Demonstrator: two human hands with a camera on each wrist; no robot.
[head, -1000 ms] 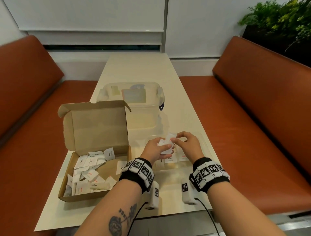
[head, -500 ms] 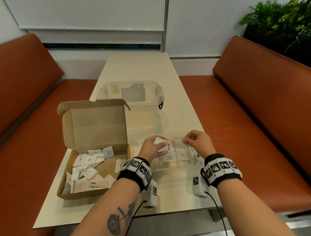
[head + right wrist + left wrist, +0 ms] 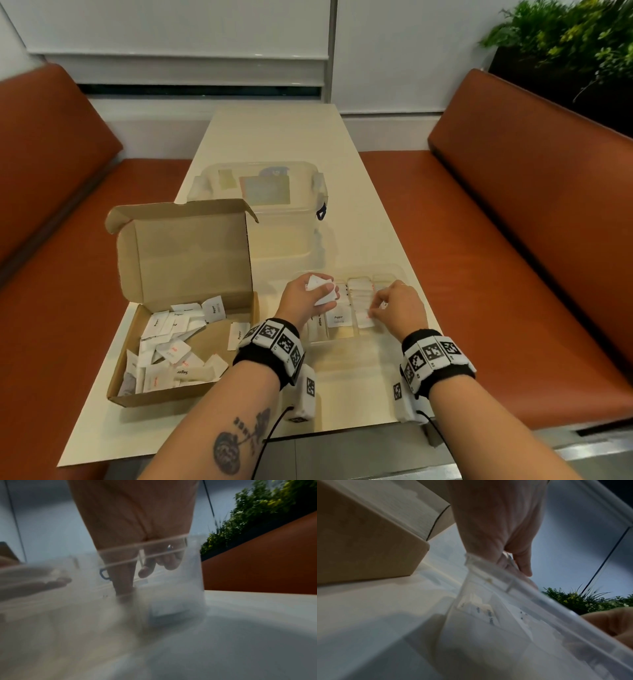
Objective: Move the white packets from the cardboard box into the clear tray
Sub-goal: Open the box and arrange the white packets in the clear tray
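Currently the right hand reaches into the clear tray, fingertips pinching a packet into its compartment; the left hand holds a small stack of white packets above the tray's left end. Advice: seat each packet upright against its row, releasing only once it touches down (the tray wall is low, packets tip easily). Many packets remain in the cardboard box. Versus half a second ago, the right hand has moved nearer the person and lower into the tray.
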